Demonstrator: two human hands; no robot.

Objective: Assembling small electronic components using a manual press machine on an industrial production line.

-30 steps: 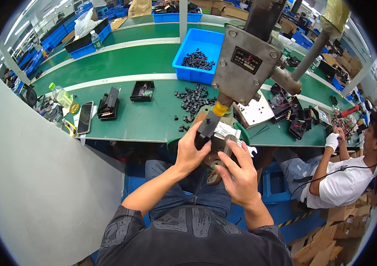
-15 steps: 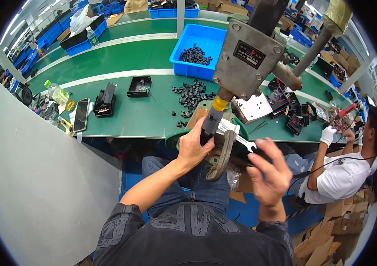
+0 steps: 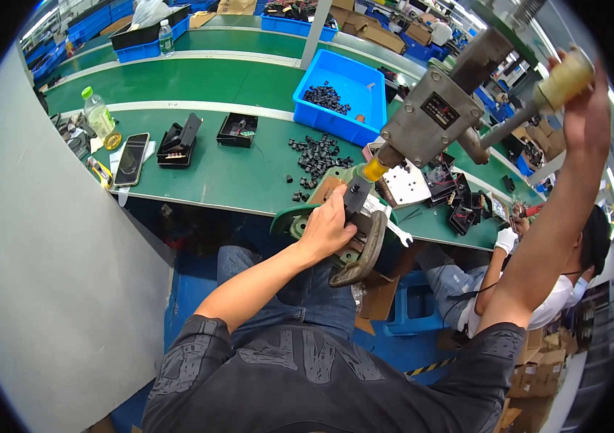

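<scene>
My left hand (image 3: 327, 229) is closed on a black rectangular part (image 3: 356, 197), which stands under the yellow-banded ram (image 3: 374, 170) of a grey hand press (image 3: 431, 115). Up at the right, my right hand (image 3: 586, 108) is wrapped round the yellowish taped grip (image 3: 565, 81) of the press lever. A worn metal C-clamp (image 3: 370, 252) sits at the press base beside my left hand. Just right of it, an open-ended wrench (image 3: 400, 234) sticks out past the table edge. My left fingers partly hide the black part's lower end.
Small black pieces (image 3: 315, 157) lie heaped on the green table (image 3: 213, 180). More fill part of a blue bin (image 3: 354, 79). Black boxes (image 3: 177, 144), a phone (image 3: 131, 160) and a bottle (image 3: 98, 112) stand left. A co-worker (image 3: 537, 303) in white gloves sits close at right.
My right hand has risen from beside the wrench to the lever grip. My left hand stays on the black part. The view has shifted, showing the press farther right.
</scene>
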